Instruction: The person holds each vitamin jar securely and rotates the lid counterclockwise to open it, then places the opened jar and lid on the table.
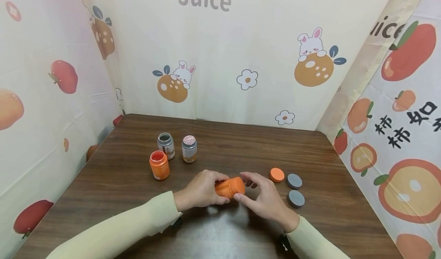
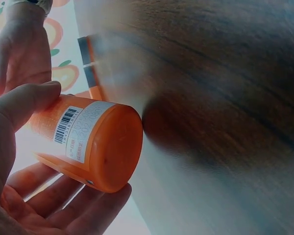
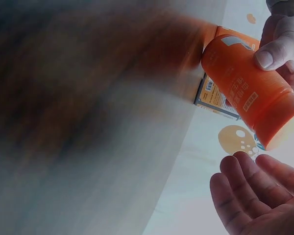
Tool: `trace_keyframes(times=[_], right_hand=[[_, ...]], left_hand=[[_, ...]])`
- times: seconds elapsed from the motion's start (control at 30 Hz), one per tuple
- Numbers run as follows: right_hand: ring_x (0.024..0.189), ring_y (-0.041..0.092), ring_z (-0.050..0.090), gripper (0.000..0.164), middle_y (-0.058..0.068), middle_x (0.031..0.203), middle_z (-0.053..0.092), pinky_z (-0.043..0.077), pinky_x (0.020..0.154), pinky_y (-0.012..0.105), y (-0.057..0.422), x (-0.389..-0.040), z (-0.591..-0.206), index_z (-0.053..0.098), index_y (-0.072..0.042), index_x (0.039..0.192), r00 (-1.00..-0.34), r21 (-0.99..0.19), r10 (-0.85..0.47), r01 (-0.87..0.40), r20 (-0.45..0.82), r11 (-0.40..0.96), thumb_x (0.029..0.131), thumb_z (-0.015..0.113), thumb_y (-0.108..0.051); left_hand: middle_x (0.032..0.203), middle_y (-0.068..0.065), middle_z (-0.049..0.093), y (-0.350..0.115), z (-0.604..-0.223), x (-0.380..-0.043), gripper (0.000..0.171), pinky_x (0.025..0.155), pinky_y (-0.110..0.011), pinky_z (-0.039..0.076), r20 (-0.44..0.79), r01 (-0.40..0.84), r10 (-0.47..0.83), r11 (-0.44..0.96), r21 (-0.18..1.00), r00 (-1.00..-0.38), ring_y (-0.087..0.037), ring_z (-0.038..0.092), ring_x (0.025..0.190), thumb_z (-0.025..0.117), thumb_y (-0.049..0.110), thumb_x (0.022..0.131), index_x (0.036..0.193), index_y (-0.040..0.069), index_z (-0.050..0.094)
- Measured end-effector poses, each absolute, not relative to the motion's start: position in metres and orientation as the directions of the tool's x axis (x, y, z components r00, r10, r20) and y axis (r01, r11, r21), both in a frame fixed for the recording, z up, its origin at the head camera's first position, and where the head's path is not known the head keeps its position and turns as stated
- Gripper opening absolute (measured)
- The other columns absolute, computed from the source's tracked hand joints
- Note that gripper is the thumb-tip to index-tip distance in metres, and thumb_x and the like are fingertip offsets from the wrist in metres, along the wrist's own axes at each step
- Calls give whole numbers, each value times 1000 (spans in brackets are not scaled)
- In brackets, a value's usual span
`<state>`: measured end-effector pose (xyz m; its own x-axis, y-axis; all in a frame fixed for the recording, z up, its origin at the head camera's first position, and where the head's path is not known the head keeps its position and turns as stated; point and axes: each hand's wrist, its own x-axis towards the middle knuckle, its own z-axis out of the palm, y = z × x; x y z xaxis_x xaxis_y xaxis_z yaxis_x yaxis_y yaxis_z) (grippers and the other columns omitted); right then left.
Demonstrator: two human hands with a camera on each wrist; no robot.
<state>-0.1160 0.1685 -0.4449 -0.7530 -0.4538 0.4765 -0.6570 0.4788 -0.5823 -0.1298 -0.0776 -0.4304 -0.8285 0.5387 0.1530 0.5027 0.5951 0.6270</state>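
Note:
My left hand [image 1: 201,190] grips an orange plastic bottle [image 1: 225,190] around its body, tilted over the near middle of the table. An orange cap [image 1: 238,185] is on the bottle and points toward my right hand [image 1: 263,199]. In the left wrist view the bottle's base [image 2: 118,147] faces the camera, and a white barcode label [image 2: 76,129] shows on its side. The right hand's fingers [image 3: 235,186] are spread and loosely bent beside the cap end; in the right wrist view a gap separates them from the bottle.
To the left stand an uncapped orange bottle [image 1: 160,170], an uncapped grey jar [image 1: 167,148] and another grey jar [image 1: 190,152] with a patterned seal. Right of my right hand lie an orange cap [image 1: 276,175] and two grey caps [image 1: 294,181]. Printed curtains [image 1: 220,52] border the wooden table [image 1: 248,144].

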Motion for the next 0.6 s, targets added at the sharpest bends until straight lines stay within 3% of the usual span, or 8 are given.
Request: trace_keyframes(times=[0.27,0.6], right_hand=[[90,8,63,52,-12,105,68,56,73,37,165,-117,-446,65,-15,130,-738,-576,-454,-675,500,462,85,85,-32],[79,15,62,49,-12,94,64,54,67,32,162,-118,-447,69,-9,123,-737,-571,-450,-675,504,467,84,87,-32]], left_hand=[[91,14,68,-78,-430,-130,51,69,-25,49,123,489,548,595,637,-827,-6,58,74,93,33,75,120,18,74],[90,13,68,-77,-429,-130,50,65,-24,49,131,501,553,596,627,-822,-5,58,72,93,33,74,118,18,75]])
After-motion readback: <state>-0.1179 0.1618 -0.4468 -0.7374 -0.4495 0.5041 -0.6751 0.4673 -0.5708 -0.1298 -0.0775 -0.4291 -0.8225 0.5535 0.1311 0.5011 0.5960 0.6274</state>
